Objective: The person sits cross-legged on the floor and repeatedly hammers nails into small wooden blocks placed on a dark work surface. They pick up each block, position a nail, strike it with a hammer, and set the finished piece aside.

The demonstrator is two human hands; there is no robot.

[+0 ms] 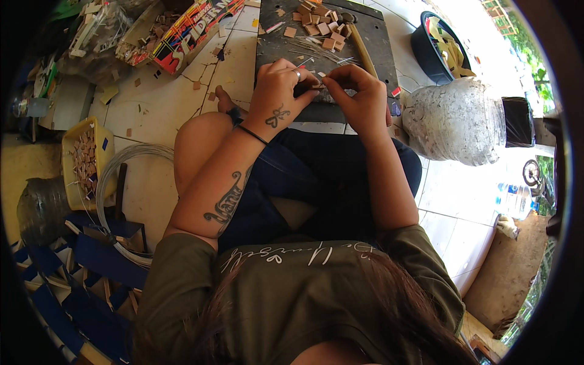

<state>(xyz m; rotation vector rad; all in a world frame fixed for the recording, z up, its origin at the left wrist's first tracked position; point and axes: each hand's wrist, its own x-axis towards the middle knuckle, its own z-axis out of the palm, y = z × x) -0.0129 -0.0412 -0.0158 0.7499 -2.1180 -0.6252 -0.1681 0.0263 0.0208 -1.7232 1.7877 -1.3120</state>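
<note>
My left hand (pixel 278 91) and my right hand (pixel 359 91) meet above the near edge of a dark work board (pixel 371 42). Between their fingertips they pinch a small piece (pixel 320 82) threaded on a thin wire; its shape is too small to make out. On the board lie several small tan wooden squares (pixel 322 27), a bundle of thin wires (pixel 322 52) and a wooden-handled tool (pixel 362 45). I sit cross-legged on a tiled floor.
A yellow basket (pixel 70 164) of small tan pieces and a coil of wire (pixel 121 164) lie at my left. A clear plastic sack (pixel 456 118), a dark bowl of pale pieces (pixel 429 52) and a water bottle (pixel 514 198) stand at my right. Blue woven strips (pixel 79 292) are at lower left.
</note>
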